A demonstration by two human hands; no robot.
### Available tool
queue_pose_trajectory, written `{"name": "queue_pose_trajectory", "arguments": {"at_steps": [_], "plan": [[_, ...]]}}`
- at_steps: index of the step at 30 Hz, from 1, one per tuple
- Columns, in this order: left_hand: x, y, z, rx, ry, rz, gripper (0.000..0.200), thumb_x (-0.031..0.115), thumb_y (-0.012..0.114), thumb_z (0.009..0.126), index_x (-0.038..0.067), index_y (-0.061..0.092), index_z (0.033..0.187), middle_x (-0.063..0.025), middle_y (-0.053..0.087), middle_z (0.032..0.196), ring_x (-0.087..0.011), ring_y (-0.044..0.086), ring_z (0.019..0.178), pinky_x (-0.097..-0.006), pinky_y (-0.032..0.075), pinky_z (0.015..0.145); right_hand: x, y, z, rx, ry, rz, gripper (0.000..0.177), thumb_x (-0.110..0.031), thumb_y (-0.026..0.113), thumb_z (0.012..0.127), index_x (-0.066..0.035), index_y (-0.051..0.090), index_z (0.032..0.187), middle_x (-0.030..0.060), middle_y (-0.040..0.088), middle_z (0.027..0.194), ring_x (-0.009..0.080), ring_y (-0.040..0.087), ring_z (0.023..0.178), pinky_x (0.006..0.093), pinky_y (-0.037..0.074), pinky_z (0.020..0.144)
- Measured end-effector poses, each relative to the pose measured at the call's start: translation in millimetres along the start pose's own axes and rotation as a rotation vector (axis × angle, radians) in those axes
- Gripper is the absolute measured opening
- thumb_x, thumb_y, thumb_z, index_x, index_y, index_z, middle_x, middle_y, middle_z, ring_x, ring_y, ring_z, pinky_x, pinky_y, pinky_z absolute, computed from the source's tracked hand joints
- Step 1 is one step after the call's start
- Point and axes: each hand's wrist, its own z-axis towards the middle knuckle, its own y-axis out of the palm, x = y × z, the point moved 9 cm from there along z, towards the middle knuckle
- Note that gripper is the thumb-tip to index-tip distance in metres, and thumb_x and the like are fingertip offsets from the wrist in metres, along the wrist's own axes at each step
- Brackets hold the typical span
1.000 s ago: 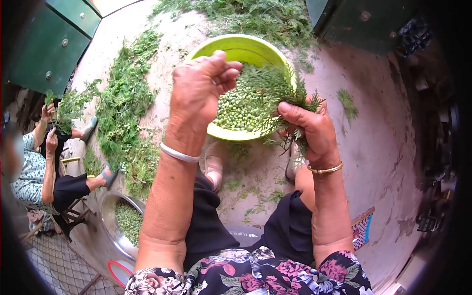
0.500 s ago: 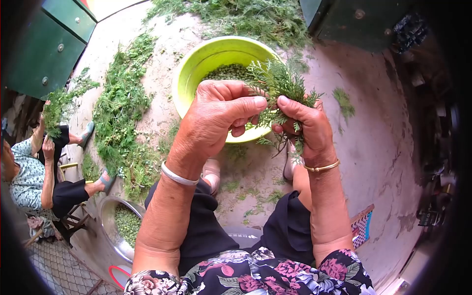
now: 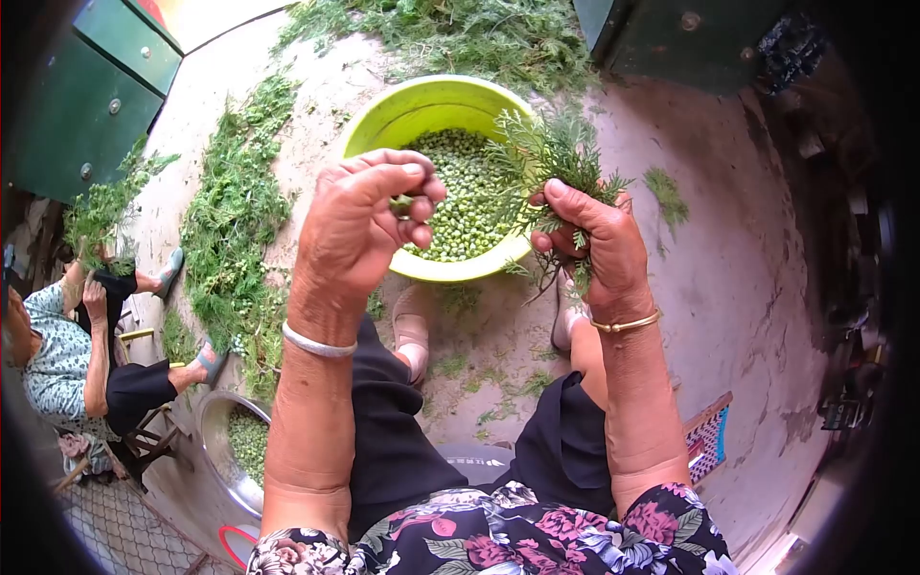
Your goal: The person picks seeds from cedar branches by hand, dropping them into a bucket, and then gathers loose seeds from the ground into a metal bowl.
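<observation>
My right hand (image 3: 604,235) is closed around a bunch of cypress sprigs (image 3: 546,153), thumb pressed on the stems. The flat green leaves fan out up and left over the rim of a yellow-green basin (image 3: 388,110). Many small round green cones (image 3: 470,206) lie in that basin. At the basin's left side, my left hand (image 3: 355,225) is held with its fingers curled inward. A bit of green, apparently a cypress cone, shows between the thumb and fingers; the rest of the palm's contents is hidden.
Cut cypress branches (image 3: 235,206) lie along the floor at left, with another heap (image 3: 450,34) behind the basin. A metal bowl (image 3: 216,441) of green cones stands lower left. A seated person (image 3: 67,364) holds a branch there. Green cabinets (image 3: 96,105) stand at the back.
My left hand has moved left, away from the sprigs, and its fingers have curled. More of the cones in the basin now show. My right hand stays nearly in place with the sprigs.
</observation>
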Motion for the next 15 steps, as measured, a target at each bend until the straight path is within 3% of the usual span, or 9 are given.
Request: {"name": "queue_pose_trajectory", "arguments": {"at_steps": [1,5,9,12,14,15], "plan": [[-7.7,12.9,-4.3,-0.124,-0.047,0.021,0.014,0.012,0.064,0.082,-0.002,0.06,0.084,-0.0064,0.059,0.065,-0.0064,0.049,0.049,-0.0187,0.042,0.042,0.5,0.2,0.0,-0.002,0.0,-0.005,0.013,-0.008,0.064,0.081,0.004,0.063,0.086,0.0114,0.065,0.078,0.0118,0.054,0.05,0.0259,0.051,0.05],[-22.5,34.0,-11.2,-0.228,-0.04,0.202,0.016,0.013,0.062,0.085,-0.003,0.061,0.087,-0.0033,0.058,0.066,-0.0042,0.046,0.049,-0.0173,0.036,0.041,2.3,2.6,0.1,0.015,0.003,-0.027,0.015,-0.008,0.065,0.079,0.0,0.063,0.092,0.01,0.067,0.078,0.0104,0.055,0.049,0.0212,0.047,0.043],[-11.6,13.9,-2.3,-0.074,0.1,0.126,0.011,0.009,0.061,0.086,-0.001,0.06,0.082,-0.0037,0.058,0.065,-0.0032,0.043,0.046,-0.0168,0.033,0.04,3.8,3.6,1.8,-0.002,0.012,-0.019,0.015,-0.007,0.066,0.078,0.0,0.063,0.092,0.0098,0.067,0.078,0.0102,0.055,0.048,0.021,0.046,0.043],[8.5,-5.4,4.1,0.022,0.209,0.079,0.012,0.01,0.062,0.085,0.002,0.062,0.077,-0.0025,0.057,0.059,-0.0025,0.047,0.048,-0.0148,0.033,0.038,0.2,-0.4,0.5,0.006,-0.013,-0.058,0.013,-0.009,0.064,0.081,0.003,0.064,0.087,0.0109,0.066,0.078,0.0128,0.058,0.054,0.0243,0.052,0.049],[10.7,-1.2,0.1,0.047,0.172,0.087,0.015,0.013,0.061,0.086,0.001,0.062,0.078,-0.0027,0.057,0.059,-0.0024,0.046,0.047,-0.0152,0.034,0.039,0.4,1.8,-0.2,-0.014,-0.001,-0.02,0.014,-0.006,0.066,0.078,0.0,0.063,0.091,0.0095,0.066,0.077,0.01,0.055,0.048,0.0203,0.046,0.042],[4.3,6.9,-0.1,-0.033,0.119,0.197,0.018,0.015,0.06,0.087,-0.001,0.061,0.079,-0.0041,0.058,0.062,-0.0023,0.046,0.048,-0.0158,0.034,0.04,1.2,1.9,-0.2,-0.012,-0.001,-0.02,0.014,-0.006,0.066,0.078,0.0,0.063,0.091,0.0095,0.066,0.077,0.01,0.055,0.048,0.0203,0.046,0.042]]}}
